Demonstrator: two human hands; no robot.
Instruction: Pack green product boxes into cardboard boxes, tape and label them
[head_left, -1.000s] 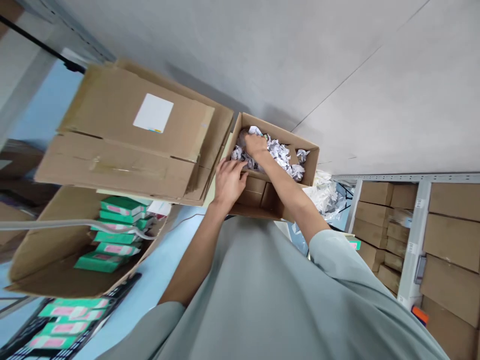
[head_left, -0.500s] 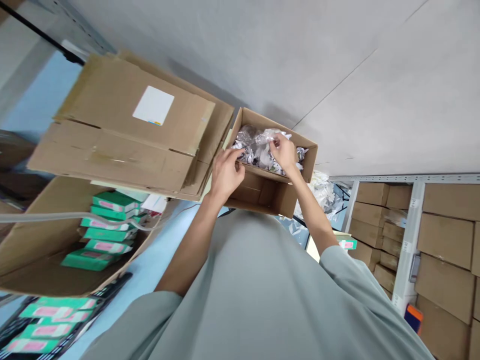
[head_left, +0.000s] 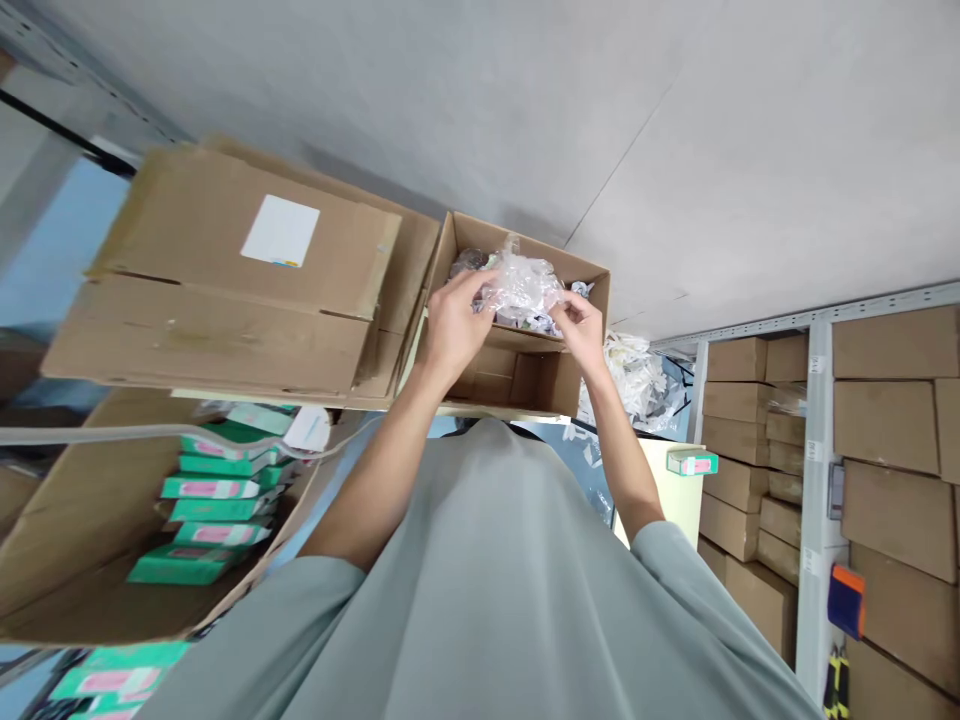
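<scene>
Clear crinkled plastic wrap [head_left: 523,283] is stretched between my two hands, just above an open cardboard box [head_left: 592,300]. My left hand [head_left: 459,318] pinches its left side, with thumb and fingers closed. On the other side my right hand [head_left: 582,325] grips the edge between thumb and fingertips. Crumpled printed paper [head_left: 581,289] shows beneath the plastic inside the box. Closer to my body, a second cardboard box [head_left: 517,380] stands open against the first, its brown inner walls visible.
Flattened cartons [head_left: 225,300] are stacked to the left. Below them a large carton [head_left: 67,520] holds several green-and-pink small boxes [head_left: 217,510]. White shredded packing [head_left: 634,380] lies right of the boxes. Shelves of brown cartons [head_left: 892,420] stand at far right, near one green box [head_left: 691,462].
The plastic wrap has come up and spread out between both hands. My right hand has moved slightly lower. The whole view has shifted a little.
</scene>
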